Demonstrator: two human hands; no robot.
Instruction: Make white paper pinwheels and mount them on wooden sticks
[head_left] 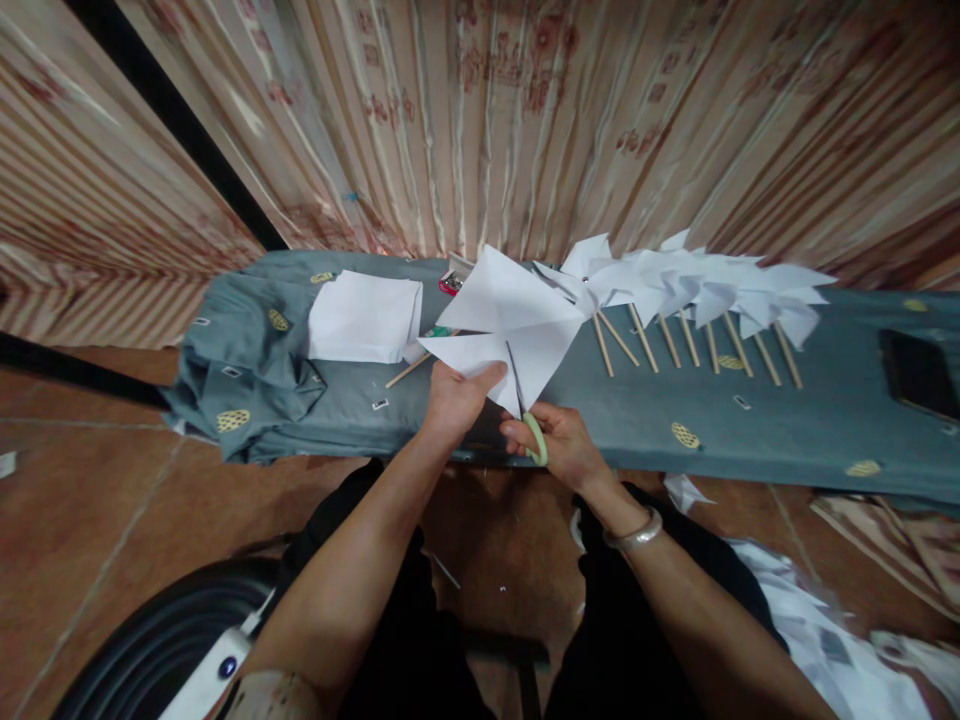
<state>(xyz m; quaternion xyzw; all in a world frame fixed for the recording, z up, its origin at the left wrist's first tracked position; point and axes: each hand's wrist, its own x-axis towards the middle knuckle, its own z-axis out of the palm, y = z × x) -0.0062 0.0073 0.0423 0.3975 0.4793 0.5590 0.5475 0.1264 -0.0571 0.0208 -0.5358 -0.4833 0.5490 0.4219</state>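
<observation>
My left hand pinches the near edge of a white paper square, thumb on top. The sheet is held above the bench, with a slit cut in from its left side. My right hand grips scissors with light green handles. Their blades lie across the paper's near corner, pointing toward its middle. To the left rests a stack of white paper. Right of the sheet, several white paper pinwheels on wooden sticks lie overlapping in a row.
A grey-green cloth covers the long bench. A dark phone lies at its right end. Behind the paper sits a small red box. A patterned curtain hangs behind. More white paper is on the floor at right.
</observation>
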